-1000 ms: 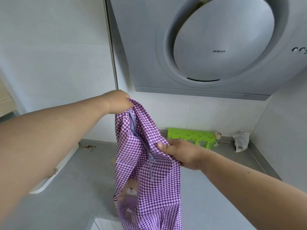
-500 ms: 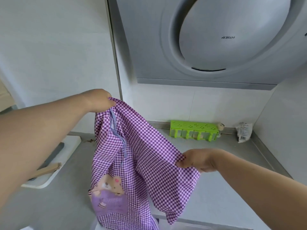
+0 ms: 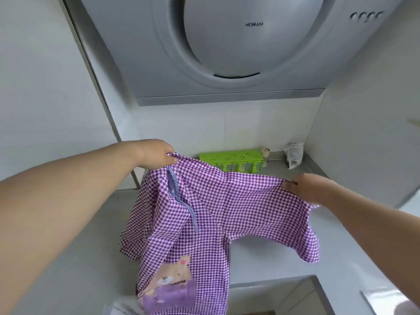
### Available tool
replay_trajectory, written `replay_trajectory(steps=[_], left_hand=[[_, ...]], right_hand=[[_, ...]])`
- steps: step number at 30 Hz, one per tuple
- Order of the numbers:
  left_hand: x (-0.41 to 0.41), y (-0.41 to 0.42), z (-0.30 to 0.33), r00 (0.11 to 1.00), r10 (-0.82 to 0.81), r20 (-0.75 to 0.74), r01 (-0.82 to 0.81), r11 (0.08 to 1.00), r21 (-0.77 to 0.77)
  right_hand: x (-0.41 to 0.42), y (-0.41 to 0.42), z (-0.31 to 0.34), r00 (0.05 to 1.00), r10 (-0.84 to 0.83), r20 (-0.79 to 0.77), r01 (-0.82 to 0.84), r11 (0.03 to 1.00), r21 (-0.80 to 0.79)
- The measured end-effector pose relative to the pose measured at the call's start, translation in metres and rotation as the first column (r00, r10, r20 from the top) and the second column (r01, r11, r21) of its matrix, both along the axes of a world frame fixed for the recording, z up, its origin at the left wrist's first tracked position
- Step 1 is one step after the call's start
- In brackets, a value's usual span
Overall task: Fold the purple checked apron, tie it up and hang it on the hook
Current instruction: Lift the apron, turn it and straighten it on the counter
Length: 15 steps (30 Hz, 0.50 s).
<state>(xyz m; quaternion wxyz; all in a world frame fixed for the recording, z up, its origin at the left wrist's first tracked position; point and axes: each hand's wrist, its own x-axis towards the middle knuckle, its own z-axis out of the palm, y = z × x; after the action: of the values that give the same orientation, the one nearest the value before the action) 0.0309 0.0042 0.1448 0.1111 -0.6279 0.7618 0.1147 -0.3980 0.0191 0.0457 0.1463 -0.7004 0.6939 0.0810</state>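
The left hand (image 3: 156, 154) and the right hand (image 3: 305, 186) each pinched a top edge of the purple checked apron (image 3: 204, 214), held spread in the air above the counter (image 3: 75, 246). Likely next: keep the edge taut and level, bring corners together evenly for a clean fold.

A grey hood (image 3: 227, 48) marked ROBAM hangs above a grey desk (image 3: 75, 258). At the desk's back a green rack (image 3: 231, 155) stands against the white wall (image 3: 45, 87). Right of it lies a small white bag (image 3: 294, 154), with a small pale object (image 3: 265, 152) between them.
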Motion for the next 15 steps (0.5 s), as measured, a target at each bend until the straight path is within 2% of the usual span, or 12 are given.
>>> replay_trajectory(steps=[2,4,10,15], left_hand=[[-0.019,-0.012,-0.010,1.000,-0.023,0.004,0.023,1.000,0.012],[-0.038,-0.027,-0.021,0.999,-0.038,0.002,0.038,0.999,0.024],[-0.095,-0.076,-0.058,0.997,-0.068,-0.045,0.071,0.996,0.060],[-0.151,-0.115,-0.100,0.993,-0.112,-0.031,0.116,0.984,0.132]], right_hand=[[-0.017,0.000,-0.003,0.998,-0.031,0.058,0.029,0.999,0.038],[-0.035,-0.004,-0.006,0.998,-0.056,0.031,0.053,0.995,0.086],[-0.081,-0.036,-0.013,0.964,0.012,-0.265,0.013,0.996,0.092],[-0.119,-0.074,-0.049,0.907,-0.032,-0.419,0.069,0.995,0.072]])
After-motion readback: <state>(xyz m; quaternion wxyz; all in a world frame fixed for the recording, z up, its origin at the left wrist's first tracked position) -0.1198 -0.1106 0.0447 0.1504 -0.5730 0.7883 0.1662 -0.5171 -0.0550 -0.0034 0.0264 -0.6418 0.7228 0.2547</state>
